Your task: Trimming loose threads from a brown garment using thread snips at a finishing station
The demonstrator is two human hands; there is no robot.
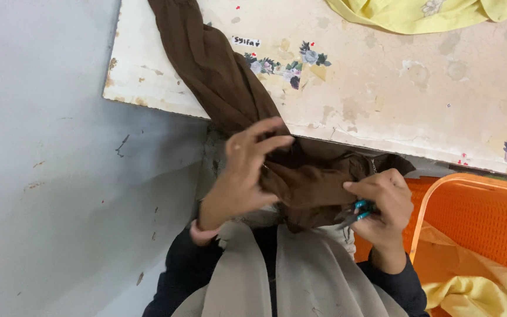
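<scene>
A long brown cloth (218, 76) trails from the worn white table (382, 100) down over its front edge into my lap. My left hand (244, 170) grips a bunched part of the brown cloth just below the table edge, fingers curled over the fold. My right hand (382, 205) pinches the cloth's lower end and also holds a small teal-handled thread snipper (356, 212), its blades pointing left under the fabric. The two hands are close together, with the gathered cloth between them.
An orange plastic basket (476, 217) stands at the right with yellow fabric (476, 290) inside. More yellow fabric (418, 14) lies at the table's far edge. Flower stickers dot the tabletop. Grey floor lies to the left. A grey scarf hangs over my chest.
</scene>
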